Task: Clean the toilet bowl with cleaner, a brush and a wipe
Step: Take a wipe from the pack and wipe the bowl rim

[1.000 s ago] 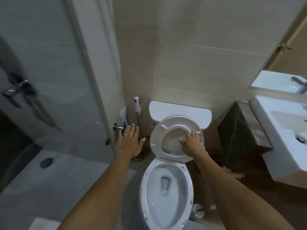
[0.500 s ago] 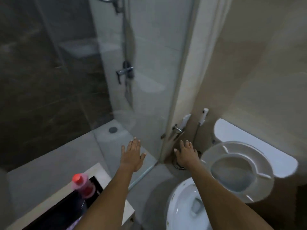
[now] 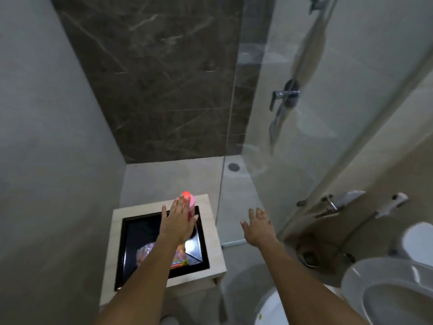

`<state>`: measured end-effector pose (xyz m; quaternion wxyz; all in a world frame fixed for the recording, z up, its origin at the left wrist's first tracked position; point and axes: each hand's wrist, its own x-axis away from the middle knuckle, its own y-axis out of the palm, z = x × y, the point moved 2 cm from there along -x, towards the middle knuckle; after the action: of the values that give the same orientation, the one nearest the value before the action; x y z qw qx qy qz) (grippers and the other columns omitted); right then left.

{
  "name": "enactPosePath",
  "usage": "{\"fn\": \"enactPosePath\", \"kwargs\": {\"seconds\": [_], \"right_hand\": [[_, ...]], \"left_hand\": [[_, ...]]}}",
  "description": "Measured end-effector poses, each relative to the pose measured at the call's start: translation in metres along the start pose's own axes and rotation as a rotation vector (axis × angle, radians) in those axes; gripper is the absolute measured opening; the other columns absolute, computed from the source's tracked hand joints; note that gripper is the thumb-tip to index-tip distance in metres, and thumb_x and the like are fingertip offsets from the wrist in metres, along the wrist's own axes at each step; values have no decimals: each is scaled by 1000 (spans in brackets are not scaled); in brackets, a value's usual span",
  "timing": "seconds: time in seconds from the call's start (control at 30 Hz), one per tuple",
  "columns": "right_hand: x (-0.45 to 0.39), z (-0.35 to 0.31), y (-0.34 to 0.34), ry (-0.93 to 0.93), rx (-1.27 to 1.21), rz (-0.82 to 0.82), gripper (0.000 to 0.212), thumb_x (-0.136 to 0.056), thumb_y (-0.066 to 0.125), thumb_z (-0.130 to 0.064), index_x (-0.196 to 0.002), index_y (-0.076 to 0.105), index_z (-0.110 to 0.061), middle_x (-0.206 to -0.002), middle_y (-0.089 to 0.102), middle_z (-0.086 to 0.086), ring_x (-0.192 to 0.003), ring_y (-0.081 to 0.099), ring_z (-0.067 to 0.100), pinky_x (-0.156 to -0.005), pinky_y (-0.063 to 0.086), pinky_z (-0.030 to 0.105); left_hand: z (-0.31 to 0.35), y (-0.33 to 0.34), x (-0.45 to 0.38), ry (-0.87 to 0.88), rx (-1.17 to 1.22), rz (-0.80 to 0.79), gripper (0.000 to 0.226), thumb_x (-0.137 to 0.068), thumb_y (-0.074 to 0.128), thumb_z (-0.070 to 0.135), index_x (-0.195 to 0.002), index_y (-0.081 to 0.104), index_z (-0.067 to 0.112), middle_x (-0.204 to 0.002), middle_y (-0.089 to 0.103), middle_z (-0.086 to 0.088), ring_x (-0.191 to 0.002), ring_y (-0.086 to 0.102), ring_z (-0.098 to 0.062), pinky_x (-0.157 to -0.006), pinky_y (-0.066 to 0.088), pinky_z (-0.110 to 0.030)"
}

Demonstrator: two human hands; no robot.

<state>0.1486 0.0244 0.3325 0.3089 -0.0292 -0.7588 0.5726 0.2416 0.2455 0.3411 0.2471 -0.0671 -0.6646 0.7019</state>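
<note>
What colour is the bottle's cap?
The cap is red, seen in the head view.

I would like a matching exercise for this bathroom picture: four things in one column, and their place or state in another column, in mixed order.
Things:
1. left hand
2. right hand
3. pink bottle
4. toilet seat

Places or states:
A. raised, at the lower right
B. stands in the black tray's far corner
C. open, fingers spread in front of the bottle
D. open over the floor, touching nothing

Pairs: 1-C, 2-D, 3-B, 4-A
</note>
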Motion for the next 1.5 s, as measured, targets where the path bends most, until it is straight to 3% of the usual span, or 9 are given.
{"fn": "enactPosePath", "kwargs": {"seconds": [0.23,0.43,0.57,0.77,0.93,1.07,1.13,1.23,1.5], "right_hand": [[-15,-85,31,-97,59,-18,61,-103,24,-43,-154,9,-13,-161,4,12,-148,4,27,-117,15,43],[-26,-146,76,-98,78,-52,62,-103,26,-43,-154,9,-14,-161,5,10,-148,5,24,-116,16,41],[-41,-180,117,-119,74,-98,62,-103,28,-40,-155,6,-16,-161,0,9,-149,2,23,-118,12,42],[-82,-209,186,-216,165,-151,62,-104,24,-39,-154,-4,-16,-161,-8,8,-149,-6,23,-119,6,41],[-111,-211,254,-303,280,-229,64,-104,30,-34,-154,-5,-14,-161,-10,9,-148,-9,25,-119,4,45],[-126,-211,300,-365,319,-247,70,-102,37,-34,-154,-5,-14,-161,-8,9,-148,-7,27,-119,2,47],[-129,-210,316,-440,274,-155,76,-97,51,-35,-154,9,-8,-161,2,9,-148,8,28,-119,16,52],[-131,-203,334,-545,245,32,90,-70,80,-44,-141,43,-6,-146,45,13,-131,48,28,-100,45,49],[-141,-191,344,-667,326,152,83,-80,60,-56,-141,33,-7,-143,49,11,-131,49,25,-106,33,44]], "left_hand": [[-86,23,14,-110,64,-45,66,-100,22,49,-153,3,14,-160,-5,-4,-147,-3,-18,-116,0,-47],[-147,46,11,-115,97,-121,98,-71,-13,65,-153,2,14,-160,-6,-4,-147,-4,-17,-116,-1,-45],[-188,83,1,-80,43,-196,66,-101,17,50,-152,-2,13,-160,-8,-5,-147,-6,-18,-117,0,-44],[-223,168,-13,-22,55,-271,81,-81,3,51,-152,4,12,-160,-2,-7,-147,-1,-20,-117,3,-44],[-225,240,-29,13,72,-298,65,-86,34,45,-132,54,3,-139,50,-15,-123,54,-30,-92,45,-54],[-225,285,-34,26,88,-182,67,-87,42,45,-141,42,4,-146,41,-14,-132,45,-28,-103,32,-50],[-226,302,-32,59,67,-149,67,-87,39,46,-139,41,4,-141,49,-14,-127,50,-27,-99,37,-53],[-231,319,-28,87,54,-170,63,-90,30,46,-140,33,8,-140,51,-11,-130,47,-24,-106,33,-50],[-234,341,-32,36,73,-190,74,-98,9,57,-143,32,4,-147,41,-14,-133,42,-27,-110,14,-42]]}}
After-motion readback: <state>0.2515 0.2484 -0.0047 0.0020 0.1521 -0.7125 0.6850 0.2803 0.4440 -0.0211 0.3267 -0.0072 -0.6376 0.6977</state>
